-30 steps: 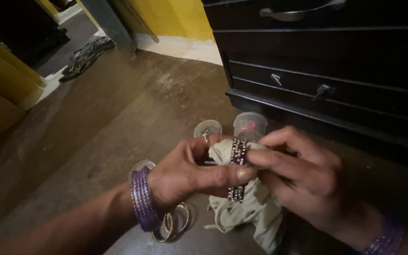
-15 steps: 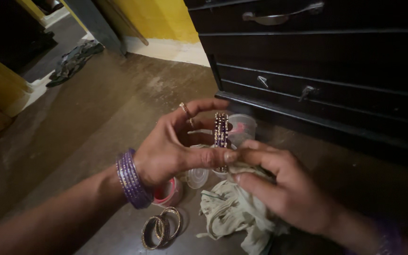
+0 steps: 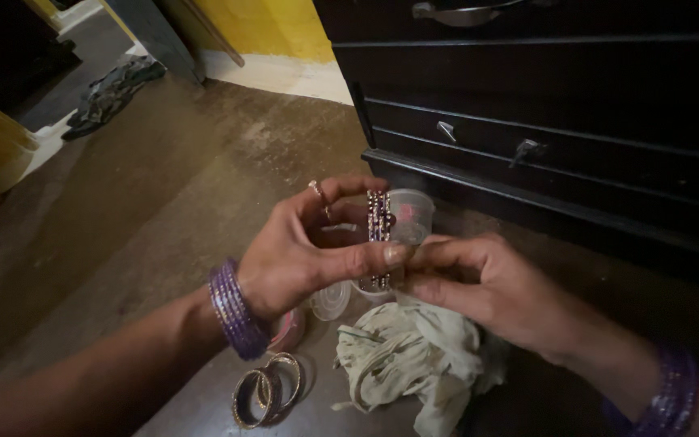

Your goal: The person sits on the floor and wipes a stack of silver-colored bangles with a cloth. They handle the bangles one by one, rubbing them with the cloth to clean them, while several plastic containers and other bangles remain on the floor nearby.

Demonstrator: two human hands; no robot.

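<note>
While both hands meet over the brown floor [image 3: 163, 202], the left hand [image 3: 301, 255] holds a small stack of purple, stone-studded bangles [image 3: 379, 231] upright, edge-on to the camera, its thumb pressed along the lower side and its fingers curled over the top. A ring sits on one of those fingers. The right hand [image 3: 479, 287] comes in from the other side with its fingertips pinched narrowly against the lower part of the same stack, touching the left thumb. Each wrist wears its own band of purple bangles.

Just below the hands a crumpled pale cloth [image 3: 414, 364] lies on the floor. Beside it, towards the near edge of the floor, a few gold bangles [image 3: 267, 390] lie overlapping one another. A clear round lid [image 3: 332, 301] rests flat under the left hand, and something pink shows just behind the left wrist, too hidden to make out. A clear plastic tub [image 3: 411, 215] with something pink inside stands behind the held bangles, close to the foot of a dark chest of drawers [image 3: 568, 105] with metal handles. At the far corner of the floor a dark rag [image 3: 111, 91] lies by a yellow wall [image 3: 269, 28].
</note>
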